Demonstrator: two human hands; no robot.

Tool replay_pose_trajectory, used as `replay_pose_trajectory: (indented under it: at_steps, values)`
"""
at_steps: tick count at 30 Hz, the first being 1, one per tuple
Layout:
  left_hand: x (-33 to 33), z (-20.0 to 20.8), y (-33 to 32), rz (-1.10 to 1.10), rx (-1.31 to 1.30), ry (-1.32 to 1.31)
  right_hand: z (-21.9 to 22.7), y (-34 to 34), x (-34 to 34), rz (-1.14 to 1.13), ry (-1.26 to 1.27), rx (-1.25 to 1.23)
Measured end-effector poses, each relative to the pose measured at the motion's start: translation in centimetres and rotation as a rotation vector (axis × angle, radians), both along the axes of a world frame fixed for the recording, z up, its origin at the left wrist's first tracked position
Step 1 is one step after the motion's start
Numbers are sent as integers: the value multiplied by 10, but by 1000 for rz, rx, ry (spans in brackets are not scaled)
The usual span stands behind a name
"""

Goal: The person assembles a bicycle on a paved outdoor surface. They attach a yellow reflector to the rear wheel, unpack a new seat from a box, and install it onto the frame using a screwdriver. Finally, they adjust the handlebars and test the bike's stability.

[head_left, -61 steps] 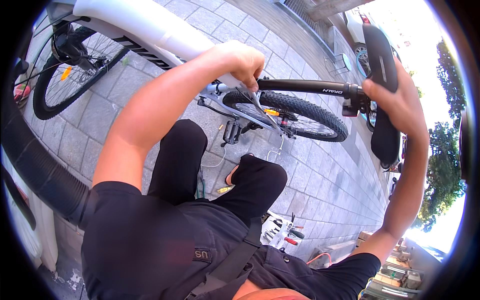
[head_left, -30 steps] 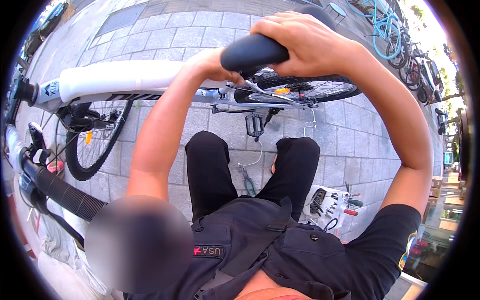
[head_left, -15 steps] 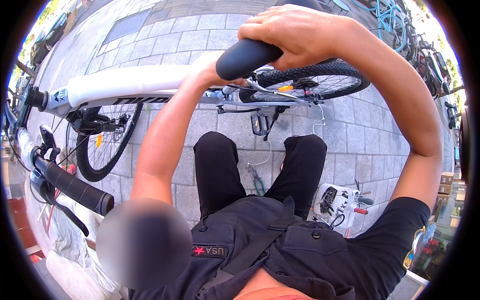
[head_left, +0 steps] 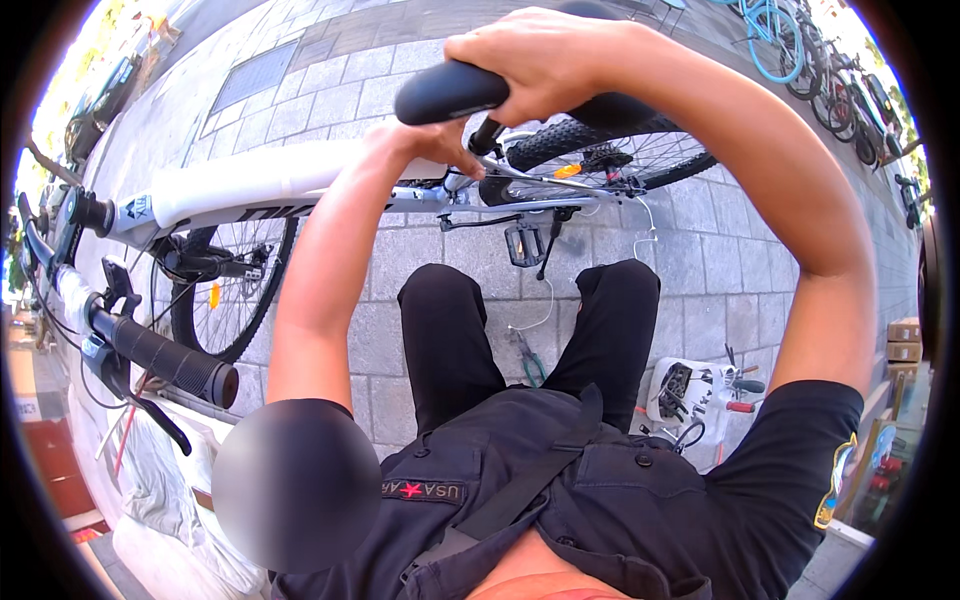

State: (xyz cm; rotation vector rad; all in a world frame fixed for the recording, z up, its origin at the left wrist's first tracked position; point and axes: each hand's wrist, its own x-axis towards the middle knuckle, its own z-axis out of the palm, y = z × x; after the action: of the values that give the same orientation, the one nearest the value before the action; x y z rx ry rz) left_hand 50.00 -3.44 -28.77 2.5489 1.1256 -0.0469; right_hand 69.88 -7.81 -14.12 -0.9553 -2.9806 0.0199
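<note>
A grey bicycle [head_left: 300,206] with white wrapping [head_left: 255,172] along its frame stands across in front of me, its handlebar to the left. My right hand [head_left: 545,62] is closed over the black saddle [head_left: 452,92], fingers over its upper side and thumb at its edge. Below the saddle, a short piece of black seat post [head_left: 485,136] shows. My left hand [head_left: 435,145] reaches under the saddle's nose, with curled fingers at the top of the frame by the seat post. The saddle and my wrist partly hide those fingers.
A handlebar grip [head_left: 175,360] with its brake lever juts toward my left arm. Green-handled pliers [head_left: 530,362] lie on the paving between my legs. A white tool container [head_left: 680,392] sits by my right leg. Parked bicycles [head_left: 835,105] line the far right.
The saddle has moved left with my right hand on it, and more of the seat post shows. My left hand stays beneath it, its fingers showing more. The whole view has shifted slightly.
</note>
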Motion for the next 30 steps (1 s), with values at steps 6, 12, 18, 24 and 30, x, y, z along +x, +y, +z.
replay_pose_trajectory:
  at_steps: [6, 12, 18, 24, 30]
  values:
    - [15, 2, -1, -108, -106, 3, -13, 3, -8, -129, 73, 4]
    - [15, 28, -5, -148, 203, 199, -21, 9, -16, -150, -8, -73]
    - [25, 59, 8, -76, 3, 279, -26, 8, -13, -273, 62, -89]
    - [-14, -40, 62, -85, -78, -736, -23, 3, -15, -247, 81, -108]
    - [14, -63, 71, 93, -3, -651, -19, -1, -12, -274, 84, -85]
